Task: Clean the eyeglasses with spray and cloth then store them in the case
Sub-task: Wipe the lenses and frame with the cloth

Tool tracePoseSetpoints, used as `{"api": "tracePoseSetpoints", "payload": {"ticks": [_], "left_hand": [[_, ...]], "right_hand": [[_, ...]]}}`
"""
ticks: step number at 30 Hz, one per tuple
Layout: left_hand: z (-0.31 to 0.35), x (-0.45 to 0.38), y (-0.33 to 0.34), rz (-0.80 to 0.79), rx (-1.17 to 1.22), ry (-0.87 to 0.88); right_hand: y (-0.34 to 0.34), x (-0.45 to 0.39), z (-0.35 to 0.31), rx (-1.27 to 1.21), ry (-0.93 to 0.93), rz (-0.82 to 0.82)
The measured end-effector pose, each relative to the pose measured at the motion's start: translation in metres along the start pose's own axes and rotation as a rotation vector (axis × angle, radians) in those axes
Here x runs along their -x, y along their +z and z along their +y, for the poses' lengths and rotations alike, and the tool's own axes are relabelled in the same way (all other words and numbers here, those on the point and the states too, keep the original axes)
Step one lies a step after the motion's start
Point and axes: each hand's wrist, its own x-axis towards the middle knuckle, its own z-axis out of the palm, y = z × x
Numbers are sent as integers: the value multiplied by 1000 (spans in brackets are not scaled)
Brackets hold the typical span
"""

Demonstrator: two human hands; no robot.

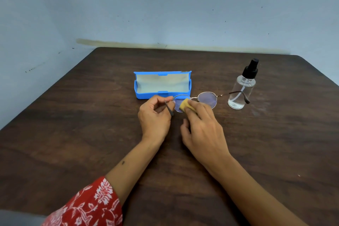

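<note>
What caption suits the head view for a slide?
Left hand holds eyeglasses while right hand wipes a lens with yellow cloth; open case behind.

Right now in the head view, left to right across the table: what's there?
Blue glasses case, open → left hand pinching the eyeglasses' temple → yellow cloth pressed on the lens by the right hand → the eyeglasses' other lens → clear spray bottle with black nozzle.
</note>
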Motion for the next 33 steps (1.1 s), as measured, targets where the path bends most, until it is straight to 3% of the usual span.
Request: {"api": "tracePoseSetpoints", "payload": {"ticks": [4, 8, 13, 19, 24, 29, 33], "left_hand": [[0, 1, -1, -4, -11, 16], [0, 1, -1, -11, 3, -5], [2, 2, -1, -23, 2, 6], [0, 2, 0, -61, 26, 18], [3, 3, 0, -61, 28, 42], [1, 3, 2, -83, 25, 32], [2, 4, 1, -92, 33, 37]], "right_hand": [[0, 3, -3, -27, -85, -95], [-1, -1, 0, 45, -9, -45], [0, 1, -4, 2, -90, -102], [0, -6, 3, 149, -30, -64], [2, -2, -2, 86, -132, -85], [2, -10, 7, 150, -29, -61], [2, -5, 0, 110, -103, -75]]}}
